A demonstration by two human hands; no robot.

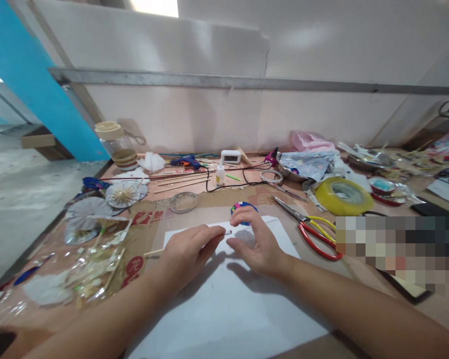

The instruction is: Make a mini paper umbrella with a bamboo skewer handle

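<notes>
My left hand [190, 247] hovers above a white paper sheet [224, 319], its fingers pinched together on a thin stick. The short end of the thin stick [228, 232] sticks out past the fingertips; most of it is hidden by the hand. On the other side of that hand, a pale wooden stick [153, 253] shows, and I cannot tell if it is the same piece. My right hand [260, 247] faces the left one with thumb and fingers apart, nothing between them. Just beyond its fingers lies a blue patterned round piece [251, 205], partly covered by the hand.
Scissors [316, 232] with red and yellow handles and a yellow tape roll [322, 197] lie to the right. Behind stand a small glue bottle [220, 175], a white digital display [231, 156] and a blue glue gun [189, 162]. Pleated paper fans [125, 193] and a jar [114, 142] are left.
</notes>
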